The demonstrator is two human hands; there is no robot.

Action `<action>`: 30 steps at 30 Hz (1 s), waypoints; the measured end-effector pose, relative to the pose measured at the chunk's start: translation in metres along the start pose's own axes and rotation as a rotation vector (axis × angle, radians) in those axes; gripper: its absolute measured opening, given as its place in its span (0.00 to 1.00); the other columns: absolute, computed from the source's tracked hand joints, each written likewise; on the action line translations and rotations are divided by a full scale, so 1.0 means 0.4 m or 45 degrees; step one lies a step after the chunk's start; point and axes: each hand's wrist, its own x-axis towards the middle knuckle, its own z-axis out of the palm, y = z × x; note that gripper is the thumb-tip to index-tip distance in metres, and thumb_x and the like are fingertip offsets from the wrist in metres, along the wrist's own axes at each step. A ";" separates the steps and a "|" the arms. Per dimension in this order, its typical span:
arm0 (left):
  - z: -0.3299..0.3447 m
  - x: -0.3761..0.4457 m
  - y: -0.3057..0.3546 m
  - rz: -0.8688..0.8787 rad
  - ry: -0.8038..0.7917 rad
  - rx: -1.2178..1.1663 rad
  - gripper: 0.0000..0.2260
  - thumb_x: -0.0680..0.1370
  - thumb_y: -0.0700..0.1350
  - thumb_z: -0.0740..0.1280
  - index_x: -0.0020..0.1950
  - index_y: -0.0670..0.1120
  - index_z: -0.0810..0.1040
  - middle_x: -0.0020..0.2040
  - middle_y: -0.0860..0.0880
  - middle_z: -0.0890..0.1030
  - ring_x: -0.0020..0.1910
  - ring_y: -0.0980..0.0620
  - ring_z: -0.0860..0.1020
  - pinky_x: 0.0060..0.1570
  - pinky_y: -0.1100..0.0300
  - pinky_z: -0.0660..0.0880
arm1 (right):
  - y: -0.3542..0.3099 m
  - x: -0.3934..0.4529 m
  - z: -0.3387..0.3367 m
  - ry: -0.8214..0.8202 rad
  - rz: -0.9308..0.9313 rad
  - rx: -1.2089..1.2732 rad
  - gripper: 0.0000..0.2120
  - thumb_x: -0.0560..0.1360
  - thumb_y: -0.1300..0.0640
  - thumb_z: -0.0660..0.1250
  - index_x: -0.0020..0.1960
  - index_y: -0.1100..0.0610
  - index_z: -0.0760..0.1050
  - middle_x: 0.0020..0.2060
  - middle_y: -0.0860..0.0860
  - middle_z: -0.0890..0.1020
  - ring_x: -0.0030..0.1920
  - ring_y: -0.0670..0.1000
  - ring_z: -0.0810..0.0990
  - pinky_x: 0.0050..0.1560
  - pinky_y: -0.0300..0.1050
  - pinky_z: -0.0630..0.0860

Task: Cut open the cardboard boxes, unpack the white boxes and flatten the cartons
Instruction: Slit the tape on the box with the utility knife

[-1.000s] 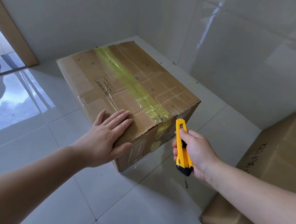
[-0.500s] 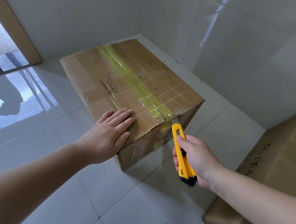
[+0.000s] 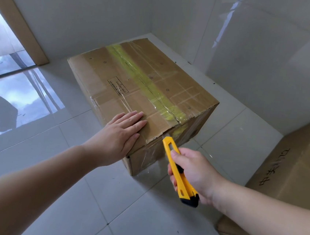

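Your left hand [image 3: 122, 133] lies flat and open, fingers straight and together, palm pressing on the near corner of a taped cardboard box [image 3: 141, 89] in the middle of the frame. The box sits on a pale tiled floor [image 3: 139, 221], close to the corner of white tiled walls [image 3: 253, 51]. A strip of yellow-green tape [image 3: 146, 85] runs along the top seam from the far edge to the near edge.

Your right hand [image 3: 194, 174], lower right of centre, is curled firmly around a yellow box cutter [image 3: 177, 169] with a black end cap. The cutter's front tip points up toward the box's near edge, just below where the tape ends; whether a blade is out cannot be told.

A second cardboard box [image 3: 287, 179] with black printed characters stands at the right edge, well apart from the first.
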 end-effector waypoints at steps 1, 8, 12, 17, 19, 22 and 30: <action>-0.001 0.001 0.000 0.000 -0.001 -0.006 0.26 0.80 0.54 0.43 0.74 0.46 0.64 0.75 0.47 0.61 0.76 0.48 0.56 0.74 0.51 0.51 | 0.004 -0.006 0.012 -0.020 0.002 -0.018 0.12 0.82 0.55 0.57 0.46 0.62 0.71 0.29 0.54 0.75 0.25 0.51 0.72 0.26 0.43 0.71; -0.003 0.000 0.000 -0.011 -0.012 -0.030 0.23 0.81 0.51 0.47 0.74 0.46 0.63 0.76 0.48 0.60 0.76 0.49 0.55 0.74 0.51 0.50 | 0.043 -0.060 0.088 -0.150 0.056 -0.133 0.11 0.81 0.53 0.57 0.43 0.56 0.71 0.32 0.53 0.76 0.27 0.51 0.74 0.28 0.42 0.73; -0.002 0.001 0.000 -0.016 -0.019 -0.027 0.23 0.81 0.51 0.47 0.75 0.46 0.63 0.76 0.48 0.60 0.76 0.49 0.54 0.74 0.50 0.50 | 0.021 -0.047 0.092 -0.127 0.028 -0.169 0.12 0.82 0.54 0.56 0.43 0.58 0.71 0.33 0.54 0.76 0.28 0.50 0.74 0.28 0.43 0.73; -0.001 -0.001 -0.002 -0.009 -0.019 -0.031 0.23 0.81 0.50 0.48 0.74 0.45 0.64 0.76 0.47 0.60 0.76 0.48 0.55 0.74 0.49 0.51 | 0.042 -0.085 0.108 -0.178 0.083 -0.175 0.11 0.81 0.52 0.56 0.47 0.58 0.71 0.33 0.54 0.76 0.29 0.50 0.74 0.29 0.43 0.74; -0.002 -0.001 -0.002 -0.012 -0.017 -0.034 0.23 0.81 0.50 0.48 0.74 0.45 0.64 0.76 0.47 0.61 0.76 0.48 0.55 0.74 0.50 0.51 | 0.042 -0.090 0.108 -0.184 0.093 -0.178 0.11 0.82 0.52 0.56 0.47 0.59 0.71 0.33 0.54 0.76 0.29 0.50 0.74 0.29 0.43 0.74; -0.007 0.002 -0.001 -0.011 -0.028 -0.034 0.23 0.81 0.50 0.49 0.74 0.44 0.65 0.75 0.46 0.61 0.76 0.47 0.56 0.74 0.50 0.51 | 0.034 -0.086 0.110 -0.178 0.062 -0.180 0.11 0.82 0.53 0.56 0.46 0.58 0.71 0.34 0.55 0.75 0.29 0.50 0.73 0.30 0.43 0.74; -0.009 0.003 -0.004 -0.007 -0.040 -0.024 0.22 0.82 0.49 0.50 0.74 0.44 0.65 0.76 0.45 0.60 0.76 0.46 0.56 0.74 0.49 0.51 | 0.032 -0.084 0.081 -0.172 0.056 -0.193 0.12 0.81 0.54 0.57 0.41 0.57 0.71 0.33 0.54 0.77 0.28 0.51 0.73 0.28 0.43 0.72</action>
